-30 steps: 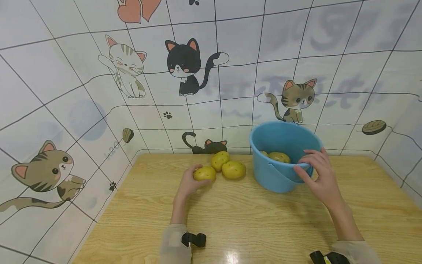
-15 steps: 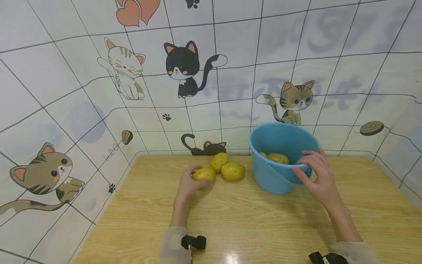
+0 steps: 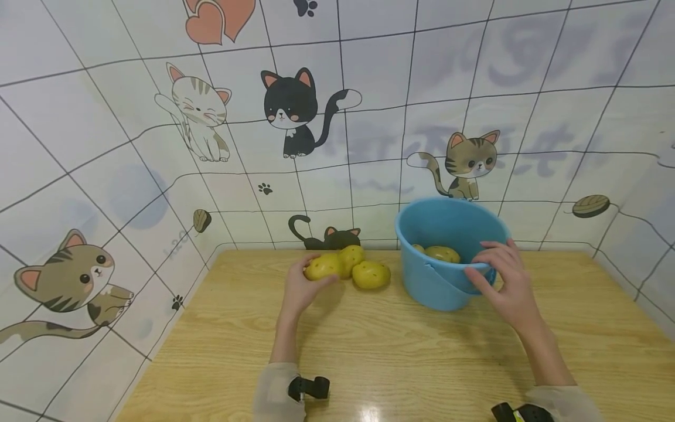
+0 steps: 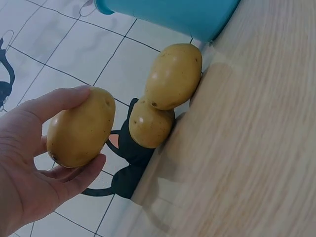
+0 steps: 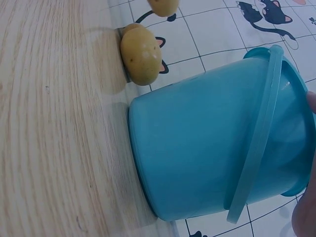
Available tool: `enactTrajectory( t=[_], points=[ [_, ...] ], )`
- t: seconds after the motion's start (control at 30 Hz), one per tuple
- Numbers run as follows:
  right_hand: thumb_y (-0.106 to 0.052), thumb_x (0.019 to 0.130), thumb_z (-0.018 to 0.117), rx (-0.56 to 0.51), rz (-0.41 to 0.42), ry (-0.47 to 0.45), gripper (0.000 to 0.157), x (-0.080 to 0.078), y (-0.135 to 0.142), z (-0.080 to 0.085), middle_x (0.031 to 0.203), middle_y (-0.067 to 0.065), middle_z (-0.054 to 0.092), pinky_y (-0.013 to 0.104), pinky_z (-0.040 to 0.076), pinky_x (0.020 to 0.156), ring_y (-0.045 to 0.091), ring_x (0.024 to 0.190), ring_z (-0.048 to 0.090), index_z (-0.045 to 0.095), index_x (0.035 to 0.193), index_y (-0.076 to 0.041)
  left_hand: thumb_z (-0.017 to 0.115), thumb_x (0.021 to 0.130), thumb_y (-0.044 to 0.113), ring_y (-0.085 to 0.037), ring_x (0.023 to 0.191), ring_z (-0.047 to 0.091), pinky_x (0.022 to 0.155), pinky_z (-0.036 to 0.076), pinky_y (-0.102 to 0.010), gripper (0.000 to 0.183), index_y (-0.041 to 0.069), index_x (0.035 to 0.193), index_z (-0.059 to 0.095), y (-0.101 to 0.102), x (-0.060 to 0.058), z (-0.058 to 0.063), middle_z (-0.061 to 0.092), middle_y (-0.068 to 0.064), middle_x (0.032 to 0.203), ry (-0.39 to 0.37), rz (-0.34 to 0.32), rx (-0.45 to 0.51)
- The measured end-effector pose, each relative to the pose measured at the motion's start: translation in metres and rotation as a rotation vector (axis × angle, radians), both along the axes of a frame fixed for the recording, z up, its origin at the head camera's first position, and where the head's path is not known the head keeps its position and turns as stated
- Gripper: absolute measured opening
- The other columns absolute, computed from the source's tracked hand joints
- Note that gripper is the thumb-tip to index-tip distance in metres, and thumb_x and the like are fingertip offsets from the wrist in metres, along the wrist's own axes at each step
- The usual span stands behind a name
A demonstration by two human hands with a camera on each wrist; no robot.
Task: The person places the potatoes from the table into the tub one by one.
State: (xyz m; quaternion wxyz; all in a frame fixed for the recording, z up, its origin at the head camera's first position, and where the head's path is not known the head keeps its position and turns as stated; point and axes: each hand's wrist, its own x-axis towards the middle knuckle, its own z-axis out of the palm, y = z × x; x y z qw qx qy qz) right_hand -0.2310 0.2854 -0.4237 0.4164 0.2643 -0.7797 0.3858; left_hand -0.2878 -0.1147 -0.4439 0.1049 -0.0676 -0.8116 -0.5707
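The potato [image 3: 323,267] in your left hand [image 3: 302,288] has just come up off the worktop [image 3: 369,346], near the back edge and left of its middle. Your left grip is narrowed round it, thumb on one side and fingers on the other, and your left wrist view shows it apart from everything beneath. So your fingers alone seem to bear its weight, and only two potatoes are left resting outside the bucket [image 3: 426,288].

Half a second ago this potato sat lower, in front of the rear potato [image 3: 352,255]; now it partly overlaps it in your head view. The rear potato and the right-hand potato [image 3: 371,275] lie as they did, close to the back edge.

Your right hand [image 3: 508,287] has not shifted: its grip holds the bucket's rim, at the back edge right of the middle. Inside, you see the inner potato [image 3: 442,254] and a bit of another, just as earlier.
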Motion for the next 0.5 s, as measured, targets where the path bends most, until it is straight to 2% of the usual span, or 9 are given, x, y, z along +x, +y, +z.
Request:
enactTrajectory(
  t=[0.17,0.3,0.5],
  points=[
    [-0.021,0.093,0.071,0.009,-0.004,-0.014,0.017,0.000,0.000,-0.001,0.090,0.005,0.064,0.058,0.011,0.121,0.018,0.124,0.051,0.067,0.087,-0.006,0.091,0.073,0.025,-0.024,0.099,0.054,0.077,0.050,-0.035,0.064,0.013,0.131,0.065,0.007,0.004,0.011,0.057,-0.011,0.121,0.044,0.017,-0.009],
    [-0.021,0.093,0.071,0.009,-0.005,-0.018,0.016,0.000,0.000,0.000,0.090,0.005,0.064,0.057,0.011,0.121,0.014,0.125,0.050,0.067,0.087,-0.006,0.091,0.074,0.025,-0.023,0.100,0.053,0.077,0.050,-0.035,0.064,0.013,0.131,0.064,0.015,0.004,0.018,0.058,-0.010,0.121,0.089,0.022,-0.030],
    [-0.023,0.094,0.072,-0.009,0.008,0.001,0.017,0.000,-0.002,0.002,0.089,0.006,0.064,0.058,0.012,0.120,0.017,0.124,0.051,0.068,0.087,-0.007,0.090,0.074,0.027,-0.023,0.100,0.051,0.077,0.050,-0.036,0.063,0.013,0.129,0.065,0.027,0.009,0.030,0.055,-0.012,0.117,0.131,0.027,-0.038]
  ],
)
